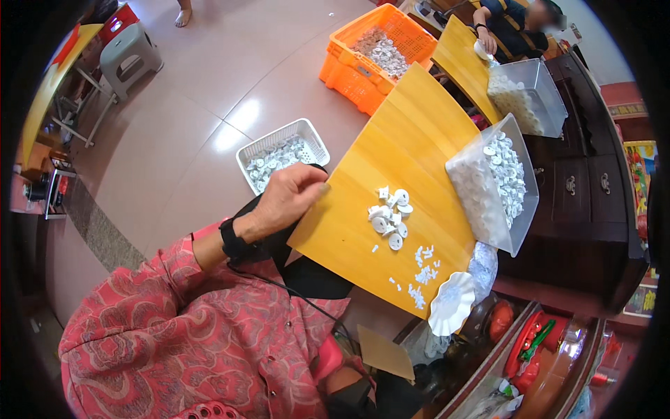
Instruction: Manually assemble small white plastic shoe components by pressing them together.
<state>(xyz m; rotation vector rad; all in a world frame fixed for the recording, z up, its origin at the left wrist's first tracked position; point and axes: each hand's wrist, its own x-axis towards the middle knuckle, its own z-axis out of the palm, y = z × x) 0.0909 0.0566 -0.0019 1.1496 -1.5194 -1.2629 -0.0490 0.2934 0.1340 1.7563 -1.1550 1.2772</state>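
My left hand point(293, 196), with a black band at the wrist, is over the left edge of the yellow wooden table point(391, 140). Its fingers are curled and pressed together; whatever they hold, if anything, is hidden. Just beyond the hand, a white plastic basket point(315, 134) of white and grey parts stands lower down. On the tabletop lies a small heap of round white plastic pieces point(396, 241). Tiny white pins point(423, 275) are scattered nearer the table's corner, beside a white scalloped dish point(452, 304). My right hand does not show.
A translucent bin point(481, 202) full of white parts stands on the table's right side. An orange crate point(349, 77) is on the floor. Across from me, a person sits at another table with a second bin point(530, 98). A grey stool point(129, 59) stands far left.
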